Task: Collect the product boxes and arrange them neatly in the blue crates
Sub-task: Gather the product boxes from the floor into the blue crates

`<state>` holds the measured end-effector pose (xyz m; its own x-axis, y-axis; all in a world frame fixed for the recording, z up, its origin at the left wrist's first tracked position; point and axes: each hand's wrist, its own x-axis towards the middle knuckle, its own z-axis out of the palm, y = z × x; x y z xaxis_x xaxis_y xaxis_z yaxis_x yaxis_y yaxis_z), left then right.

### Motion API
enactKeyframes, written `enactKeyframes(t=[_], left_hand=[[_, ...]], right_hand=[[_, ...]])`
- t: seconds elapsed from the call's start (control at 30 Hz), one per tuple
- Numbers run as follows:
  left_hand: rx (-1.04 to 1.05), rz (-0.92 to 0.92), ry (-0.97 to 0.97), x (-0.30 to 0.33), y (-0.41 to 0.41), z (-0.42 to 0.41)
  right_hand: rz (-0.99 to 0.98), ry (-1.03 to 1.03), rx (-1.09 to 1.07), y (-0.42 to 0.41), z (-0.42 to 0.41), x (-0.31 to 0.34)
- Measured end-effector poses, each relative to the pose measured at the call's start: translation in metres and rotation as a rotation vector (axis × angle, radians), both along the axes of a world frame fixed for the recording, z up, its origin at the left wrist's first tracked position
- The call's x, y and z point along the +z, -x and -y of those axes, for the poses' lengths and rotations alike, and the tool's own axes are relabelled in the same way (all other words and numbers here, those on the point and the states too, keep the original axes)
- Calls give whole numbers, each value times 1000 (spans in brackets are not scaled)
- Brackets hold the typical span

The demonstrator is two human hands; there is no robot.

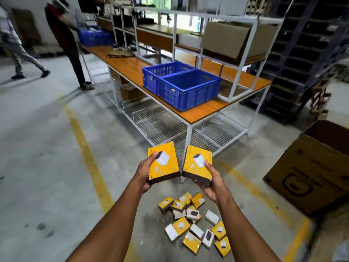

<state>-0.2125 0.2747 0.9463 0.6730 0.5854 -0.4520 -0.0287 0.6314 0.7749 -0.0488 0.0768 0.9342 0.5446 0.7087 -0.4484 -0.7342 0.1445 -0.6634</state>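
Room: a warehouse with a grey concrete floor (47, 148) crossed by yellow painted lines (88, 159); dark metal stairs stand at the far right.
Bench: a long wood-topped bench (198, 112) on a white metal frame, with white wire shelving (160, 121) below and a white rack above it.
Blue crates: two blue crates (188, 89) sit touching one another on the bench top near its front edge; nothing shows inside them from here.
Left hand: the left hand (145, 171) holds a yellow product box (164, 163) from its left side, thumb on the printed top face, fingers curled under.
Right hand: the right hand (213, 178) holds a second yellow box (196, 165) the same way from its right side; the near corners of the two boxes almost meet. Each seems to top a small stack, though the dark lower edges are too blurred to tell.
Loose boxes: a scattered pile of yellow and white boxes (196, 222) lies on the floor below the hands, well apart from the bench.
Carton: a large open brown carton (311, 171) stands on the floor at the right.
People: a person in a dark red top (66, 40) stands at the far end of the bench; another walks at the left edge (15, 44).
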Motion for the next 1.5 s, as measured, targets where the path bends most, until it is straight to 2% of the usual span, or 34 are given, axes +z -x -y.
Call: enactKeyframes(t=[0.27,0.5,0.63,0.73,1.0,1.17,1.5], left_hand=[[-1,24,-98,28,34,-87],[-37,15,-144,21,51,-140],[-52,33,-147,9,40,-175],[-45,18,-153,-3,27,-206],[-101,8,-248,-1,-32,-337],[44,-27,-239,15,-93,-428],[54,26,-193,16,-213,-539]], right_hand=[[123,9,-48,20,-83,18],[160,55,-84,16,-137,9],[192,120,-119,-2,-175,1],[201,90,-132,-19,-213,-5],[227,69,-137,-90,-347,-15],[195,64,-200,-152,-430,-2],[263,40,-260,-251,-531,16]])
